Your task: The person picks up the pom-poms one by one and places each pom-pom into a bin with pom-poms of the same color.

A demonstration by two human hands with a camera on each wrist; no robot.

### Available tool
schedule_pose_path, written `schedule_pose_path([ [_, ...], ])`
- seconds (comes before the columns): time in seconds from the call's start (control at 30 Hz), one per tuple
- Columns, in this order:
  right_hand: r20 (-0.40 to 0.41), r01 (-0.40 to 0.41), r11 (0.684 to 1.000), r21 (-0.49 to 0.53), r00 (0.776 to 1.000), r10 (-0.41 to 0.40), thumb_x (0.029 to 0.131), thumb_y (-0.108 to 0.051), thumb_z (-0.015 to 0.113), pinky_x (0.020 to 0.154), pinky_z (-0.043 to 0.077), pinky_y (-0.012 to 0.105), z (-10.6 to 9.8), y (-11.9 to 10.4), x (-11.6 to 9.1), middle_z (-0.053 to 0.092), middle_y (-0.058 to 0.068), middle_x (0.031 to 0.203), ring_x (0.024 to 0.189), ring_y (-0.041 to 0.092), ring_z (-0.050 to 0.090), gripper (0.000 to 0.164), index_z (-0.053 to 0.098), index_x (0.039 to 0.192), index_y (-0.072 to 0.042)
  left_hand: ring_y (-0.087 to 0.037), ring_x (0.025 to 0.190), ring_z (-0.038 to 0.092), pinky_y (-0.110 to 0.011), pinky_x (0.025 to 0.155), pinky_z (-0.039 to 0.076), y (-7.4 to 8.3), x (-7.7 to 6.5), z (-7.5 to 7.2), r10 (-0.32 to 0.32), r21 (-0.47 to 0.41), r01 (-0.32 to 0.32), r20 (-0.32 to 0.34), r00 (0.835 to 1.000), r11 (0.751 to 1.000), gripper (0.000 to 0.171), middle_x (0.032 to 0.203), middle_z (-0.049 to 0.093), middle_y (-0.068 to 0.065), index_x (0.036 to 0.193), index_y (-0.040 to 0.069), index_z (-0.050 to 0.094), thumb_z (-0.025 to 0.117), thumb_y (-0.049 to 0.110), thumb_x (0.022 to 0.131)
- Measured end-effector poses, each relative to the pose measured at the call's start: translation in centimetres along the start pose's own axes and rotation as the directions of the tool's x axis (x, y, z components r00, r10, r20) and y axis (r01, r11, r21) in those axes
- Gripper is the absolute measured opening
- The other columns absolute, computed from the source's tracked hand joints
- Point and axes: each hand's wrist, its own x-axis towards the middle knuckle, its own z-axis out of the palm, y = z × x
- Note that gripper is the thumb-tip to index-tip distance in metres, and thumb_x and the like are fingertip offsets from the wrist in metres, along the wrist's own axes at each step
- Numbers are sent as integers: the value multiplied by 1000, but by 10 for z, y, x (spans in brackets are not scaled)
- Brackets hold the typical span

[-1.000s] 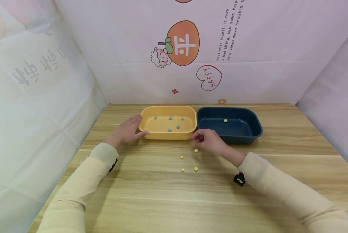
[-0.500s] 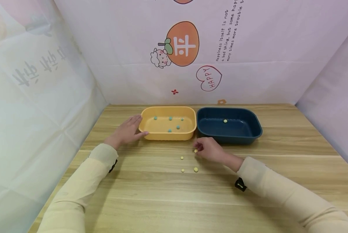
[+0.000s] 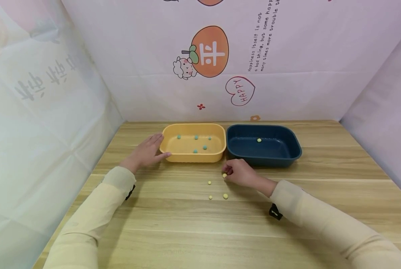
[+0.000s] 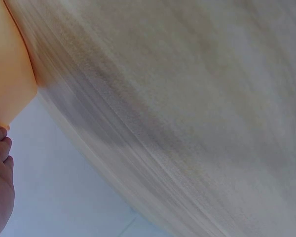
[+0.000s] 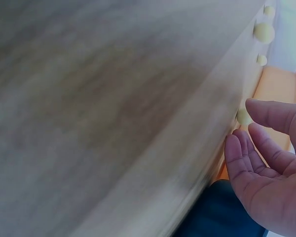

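Okay, working over wood-grain counter (image 3: 173, 231), walled by white cloth (image 3: 146, 93) at back and sides, printed with orange fruit (image 3: 210, 37), red heart (image 3: 241, 91), lettering (image 3: 264, 41). Resting left hand (image 3: 145, 151) on left end of yellow tray (image 3: 193, 158), with fingers released. Bracketing yellow ball (image 3: 224, 175) on counter, near tray, with fingers of right hand (image 3: 241, 172); can't tell if grasping. Note three more yellow balls (image 3: 225, 196) on counter, one in blue tray (image 3: 277, 162) alongside, five teal balls (image 3: 205, 147) in yellow tray.
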Motion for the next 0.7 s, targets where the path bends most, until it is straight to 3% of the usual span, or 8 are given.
schedule_pose_path([
  [0.7, 10, 0, 1000, -17, 1000, 0, 79, 2, 77, 72, 54, 29, 2, 5, 4, 67, 1, 82, 76, 12, 61, 14, 71, 89, -5, -32, 146, 11, -44, 118, 9, 0, -1, 0, -4, 5, 4, 10, 1000, 1000, 92, 158, 16, -22, 151, -7, 18, 40, 63, 96],
])
